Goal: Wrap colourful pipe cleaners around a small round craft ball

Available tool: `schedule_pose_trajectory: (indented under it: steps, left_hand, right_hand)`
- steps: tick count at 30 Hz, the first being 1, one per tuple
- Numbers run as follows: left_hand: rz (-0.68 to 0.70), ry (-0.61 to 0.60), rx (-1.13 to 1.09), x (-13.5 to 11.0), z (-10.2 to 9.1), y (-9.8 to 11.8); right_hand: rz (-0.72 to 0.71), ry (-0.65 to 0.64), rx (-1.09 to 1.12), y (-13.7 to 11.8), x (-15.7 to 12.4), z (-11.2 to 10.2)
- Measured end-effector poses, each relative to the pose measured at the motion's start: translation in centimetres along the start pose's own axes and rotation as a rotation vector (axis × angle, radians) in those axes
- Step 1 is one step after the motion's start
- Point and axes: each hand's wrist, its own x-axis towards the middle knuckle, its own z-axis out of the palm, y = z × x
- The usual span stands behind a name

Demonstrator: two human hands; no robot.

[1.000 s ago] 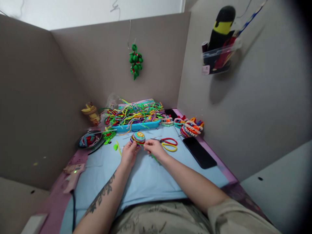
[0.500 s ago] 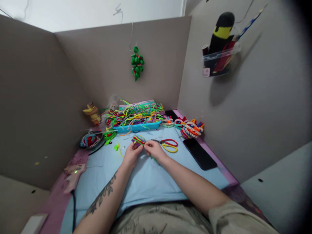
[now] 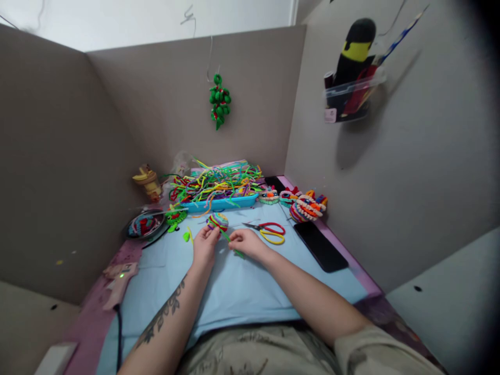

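Note:
My left hand [image 3: 203,246] grips a small striped ball of coiled pipe cleaners [image 3: 217,221], held just above the light blue mat [image 3: 234,284]. A green pipe cleaner [image 3: 231,244] trails from the ball down to my right hand [image 3: 244,242], whose fingers are closed on its loose end. Both hands hover near the mat's far middle. Red and yellow scissors [image 3: 267,231] lie just right of my right hand.
A blue tray heaped with colourful pipe cleaners [image 3: 214,185] stands at the back. Finished coiled figures [image 3: 307,207] sit at the back right, a black phone [image 3: 320,245] beside them. A dark dish [image 3: 144,225] is at the left. Grey partition walls enclose the desk.
The ball has been turned in my left hand and shifted slightly left. My right hand has drawn away from it to the right, and the green pipe cleaner now stretches between them.

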Motion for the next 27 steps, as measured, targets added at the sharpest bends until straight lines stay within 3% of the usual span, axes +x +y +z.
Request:
schedule_pose_trajectory:
  steps: [5,15,22,27]
  left_hand:
    - [-0.046,-0.033,-0.028,0.2,-0.3,0.0]
    - [-0.22,-0.056,-0.074,-0.1,-0.2,-0.3]
    - [-0.2,-0.064,-0.058,-0.3,-0.1,-0.3]
    - [-0.164,-0.048,0.024,-0.3,-0.5,-0.4]
  right_hand:
    - [-0.103,-0.057,-0.057,-0.2,-0.4,-0.5]
    - [-0.257,0.164,0.043,-1.5,-0.6,-0.1]
    - [-0.518,0.311,-0.275,-1.4,-1.3,0.3]
    - [-0.683,0.323,-0.432,-0.8,-0.8,0.4]
